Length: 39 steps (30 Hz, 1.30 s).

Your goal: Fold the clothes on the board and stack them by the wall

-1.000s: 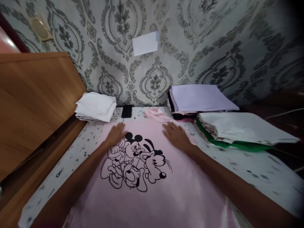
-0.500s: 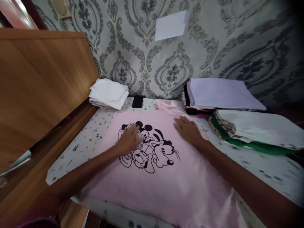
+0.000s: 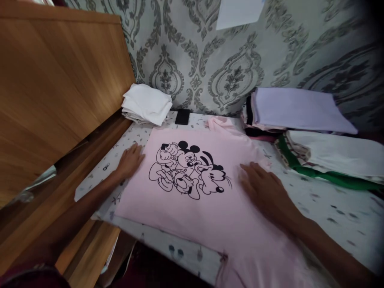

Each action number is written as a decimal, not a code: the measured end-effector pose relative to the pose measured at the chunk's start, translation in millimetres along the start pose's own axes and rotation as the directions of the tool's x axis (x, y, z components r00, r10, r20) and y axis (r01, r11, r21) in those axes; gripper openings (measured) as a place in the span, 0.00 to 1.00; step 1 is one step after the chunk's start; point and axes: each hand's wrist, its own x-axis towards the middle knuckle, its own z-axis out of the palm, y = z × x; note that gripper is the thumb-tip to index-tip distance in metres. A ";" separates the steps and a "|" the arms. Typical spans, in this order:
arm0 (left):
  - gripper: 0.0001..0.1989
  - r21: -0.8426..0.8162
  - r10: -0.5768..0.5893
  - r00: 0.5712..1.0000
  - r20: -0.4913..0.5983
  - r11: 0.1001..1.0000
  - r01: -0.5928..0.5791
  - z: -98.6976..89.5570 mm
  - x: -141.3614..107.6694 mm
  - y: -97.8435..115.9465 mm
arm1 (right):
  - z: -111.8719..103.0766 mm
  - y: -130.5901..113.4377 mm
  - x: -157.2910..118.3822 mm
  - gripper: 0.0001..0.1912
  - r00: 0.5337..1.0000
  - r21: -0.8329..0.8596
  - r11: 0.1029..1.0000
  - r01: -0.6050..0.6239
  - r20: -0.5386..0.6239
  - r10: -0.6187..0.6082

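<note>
A pink T-shirt (image 3: 180, 212) with a black cartoon print lies spread over the table, its near right part hanging toward me past the front edge. My left hand (image 3: 131, 161) rests at the shirt's left edge, fingers stretched out, partly over the patterned table cover (image 3: 192, 252). On the right side of the shirt, beside the print, my right hand (image 3: 267, 192) lies open with its fingers extended, slightly blurred. Neither hand grips anything. Bunched pink fabric (image 3: 221, 123) sits at the shirt's far end.
Folded white cloths (image 3: 147, 103) and a black phone (image 3: 182, 117) are at the back. Folded stacks, one topped with lavender cloth (image 3: 303, 108), another with white cloth (image 3: 342, 152) over green, stand at right. A wooden panel (image 3: 66, 80) rises at left, a patterned wall (image 3: 195, 52) behind.
My left hand has moved left from the print to the shirt's edge. My right hand has slid nearer to me and right. The view has tilted down, and the shirt's front looks flatter.
</note>
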 end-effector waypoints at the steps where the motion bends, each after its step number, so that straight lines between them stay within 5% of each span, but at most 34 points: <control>1: 0.27 -0.011 0.007 0.999 -0.042 1.000 -0.007 -2.8 -5.8 2.6 | -0.9 1.8 -7.6 0.30 1.000 0.011 1.000 -0.003 -0.021 0.003; 4: 0.23 -0.115 0.188 0.976 -0.108 0.973 -0.200 -9.1 -31.4 36.4 | -1.0 7.7 -22.3 0.32 0.996 0.074 0.996 -0.054 -0.061 0.058; 7: 0.20 -0.206 0.477 0.879 0.001 0.860 -0.466 -12.3 -57.1 82.7 | 1.2 12.6 -26.1 0.35 0.989 0.147 0.982 -0.114 -0.073 0.126; 9: 0.18 -0.159 0.527 0.847 0.074 0.844 -0.512 -14.2 -67.2 97.9 | 0.8 14.4 -26.2 0.35 0.986 0.193 0.972 -0.134 -0.070 0.150; 12: 0.18 -0.057 0.422 0.896 0.137 0.907 -0.418 -19.2 -72.3 85.4 | -4.8 14.4 -27.1 0.34 0.978 0.282 0.940 -0.191 -0.029 0.207; 18: 0.18 0.066 0.193 0.961 0.199 0.976 -0.210 -35.1 -85.2 23.3 | -17.7 11.7 -29.7 0.34 0.919 0.435 0.819 -0.374 0.056 0.390; 22: 0.14 -0.067 0.141 0.975 0.170 0.989 -0.132 -39.5 -89.1 3.1 | -19.9 13.5 -29.1 0.32 0.901 0.505 0.773 -0.383 0.020 0.433; 27: 0.09 -0.285 -0.094 0.995 0.045 0.953 0.103 -32.7 -65.8 -4.9 | -22.2 14.9 -29.8 0.28 0.869 0.587 0.721 -0.369 -0.057 0.491; 34: 0.07 -0.181 -0.210 0.978 0.018 0.961 0.209 -19.6 -43.9 2.1 | -26.0 15.3 -32.1 0.27 0.831 0.599 0.689 -0.407 -0.071 0.552; 39: 0.07 -0.126 -0.211 0.977 0.044 0.969 0.215 -20.2 -42.9 4.4 | -25.0 18.1 -34.4 0.26 0.855 0.542 0.747 -0.386 -0.093 0.509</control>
